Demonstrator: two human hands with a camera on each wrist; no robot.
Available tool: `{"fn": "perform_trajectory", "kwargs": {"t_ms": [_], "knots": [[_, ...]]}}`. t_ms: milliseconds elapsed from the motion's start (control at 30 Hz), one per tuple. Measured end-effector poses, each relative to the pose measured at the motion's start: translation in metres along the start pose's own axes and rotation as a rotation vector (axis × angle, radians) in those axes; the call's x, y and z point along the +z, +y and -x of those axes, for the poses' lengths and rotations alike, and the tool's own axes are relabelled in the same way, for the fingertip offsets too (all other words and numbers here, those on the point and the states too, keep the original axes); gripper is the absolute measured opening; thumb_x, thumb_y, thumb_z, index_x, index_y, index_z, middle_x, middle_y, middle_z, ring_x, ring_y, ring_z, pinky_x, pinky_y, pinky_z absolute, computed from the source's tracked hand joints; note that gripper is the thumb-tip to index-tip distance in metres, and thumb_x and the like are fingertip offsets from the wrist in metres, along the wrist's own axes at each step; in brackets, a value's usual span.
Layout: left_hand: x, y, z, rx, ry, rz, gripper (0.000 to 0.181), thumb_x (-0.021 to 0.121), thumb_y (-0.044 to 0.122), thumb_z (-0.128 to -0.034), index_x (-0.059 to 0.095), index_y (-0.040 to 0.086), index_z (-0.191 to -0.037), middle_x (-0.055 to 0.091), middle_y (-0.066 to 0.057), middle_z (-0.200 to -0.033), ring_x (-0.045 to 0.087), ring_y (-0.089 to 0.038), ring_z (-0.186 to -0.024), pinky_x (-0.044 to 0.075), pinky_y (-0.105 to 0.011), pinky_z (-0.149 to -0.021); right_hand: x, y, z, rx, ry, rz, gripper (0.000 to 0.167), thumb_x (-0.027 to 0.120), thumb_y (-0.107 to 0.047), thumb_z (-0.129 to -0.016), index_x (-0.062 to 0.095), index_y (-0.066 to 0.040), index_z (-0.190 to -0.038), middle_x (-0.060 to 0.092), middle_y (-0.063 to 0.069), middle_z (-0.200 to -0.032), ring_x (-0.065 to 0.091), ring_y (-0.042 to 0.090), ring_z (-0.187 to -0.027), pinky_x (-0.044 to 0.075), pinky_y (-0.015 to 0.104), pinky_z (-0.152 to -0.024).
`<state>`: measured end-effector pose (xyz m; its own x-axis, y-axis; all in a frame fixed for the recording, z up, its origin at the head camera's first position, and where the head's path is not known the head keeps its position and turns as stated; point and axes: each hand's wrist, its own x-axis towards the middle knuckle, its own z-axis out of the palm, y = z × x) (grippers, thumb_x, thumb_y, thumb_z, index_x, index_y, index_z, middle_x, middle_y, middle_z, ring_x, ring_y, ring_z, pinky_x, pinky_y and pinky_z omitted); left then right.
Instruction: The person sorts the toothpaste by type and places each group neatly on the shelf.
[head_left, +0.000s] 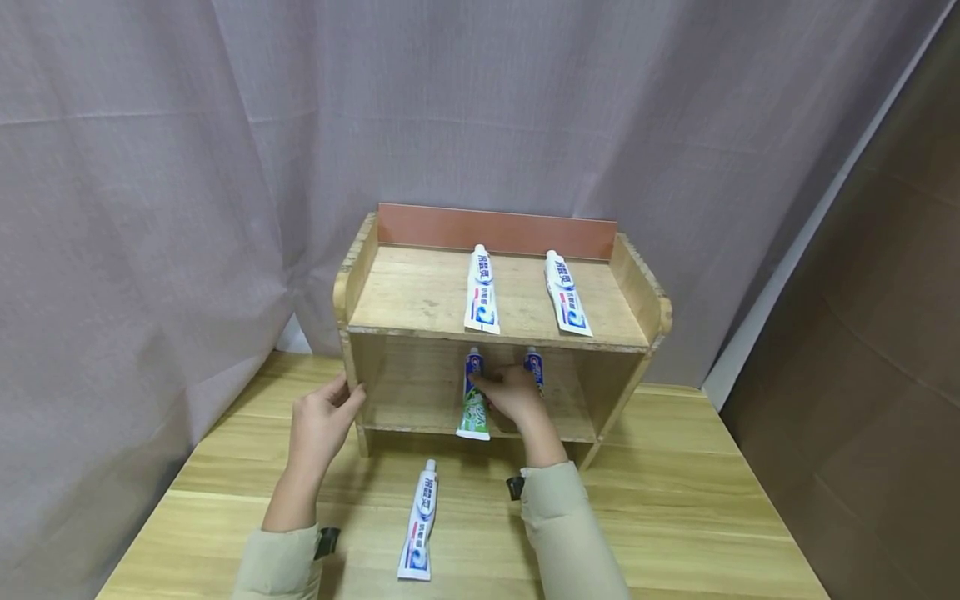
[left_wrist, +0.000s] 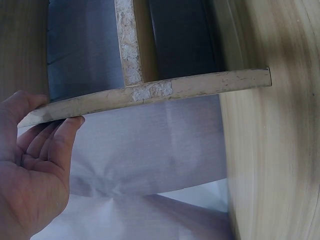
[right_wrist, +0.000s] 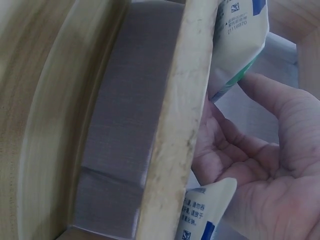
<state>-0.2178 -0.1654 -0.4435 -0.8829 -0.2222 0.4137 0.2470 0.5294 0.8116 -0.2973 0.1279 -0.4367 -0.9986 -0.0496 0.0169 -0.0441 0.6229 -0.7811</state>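
My left hand [head_left: 322, 421] holds the left side panel of a two-tier wooden shelf [head_left: 405, 287]; in the left wrist view the thumb lies on one face of the panel [left_wrist: 200, 87] and the fingers on the other. My right hand [head_left: 517, 396] reaches into the lower tier and grips a blue-and-green toothpaste tube [head_left: 473, 408] by its side. That tube lies cap inward, its flat end at the front edge. A second blue-capped toothpaste tube [head_left: 534, 365] lies to the right, partly hidden behind the hand; its white end [right_wrist: 205, 207] shows in the right wrist view.
Two white toothpaste tubes, a left one [head_left: 482, 292] and a right one [head_left: 567, 296], lie on the top tier. Another white tube [head_left: 419, 525] is on the wooden table [head_left: 675, 500] in front. A grey curtain [head_left: 480, 108] hangs behind the shelf.
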Motion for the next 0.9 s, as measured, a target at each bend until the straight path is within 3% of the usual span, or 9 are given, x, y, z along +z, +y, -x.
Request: {"fn": "perform_trajectory", "kwargs": {"t_ms": [233,667,900], "knots": [[0.0,-0.001,0.0,0.007,0.007,0.004,0.035,0.068,0.02,-0.0951,0.069,0.001,-0.124,0.072,-0.021,-0.109,0.074,-0.034,-0.094,0.061,-0.037,-0.075,0.0,0.0,0.002,-0.002,-0.008,0.014,0.04,0.069,-0.043,-0.094,0.075,-0.005,-0.104,0.069,0.005,-0.077,0.065,0.019,-0.067,0.052,0.028,-0.055],[0.001,-0.001,0.0,0.014,0.006,0.009,0.034,0.068,0.021,-0.0953,0.07,0.003,-0.124,0.072,-0.02,-0.107,0.074,-0.033,-0.093,0.062,-0.037,-0.075,0.0,0.0,0.007,-0.039,0.024,0.045,0.037,0.069,-0.043,-0.094,0.066,-0.01,-0.077,0.061,0.004,-0.067,0.054,0.018,-0.057,0.045,0.028,-0.048],[0.0,-0.001,0.0,0.024,0.007,0.008,0.035,0.068,0.02,-0.0953,0.069,0.001,-0.124,0.072,-0.021,-0.108,0.074,-0.033,-0.093,0.062,-0.037,-0.074,-0.001,0.0,0.014,-0.065,0.033,0.075,0.037,0.068,-0.042,-0.094,0.067,-0.008,-0.081,0.06,0.004,-0.067,0.054,0.019,-0.058,0.045,0.029,-0.049]]}}
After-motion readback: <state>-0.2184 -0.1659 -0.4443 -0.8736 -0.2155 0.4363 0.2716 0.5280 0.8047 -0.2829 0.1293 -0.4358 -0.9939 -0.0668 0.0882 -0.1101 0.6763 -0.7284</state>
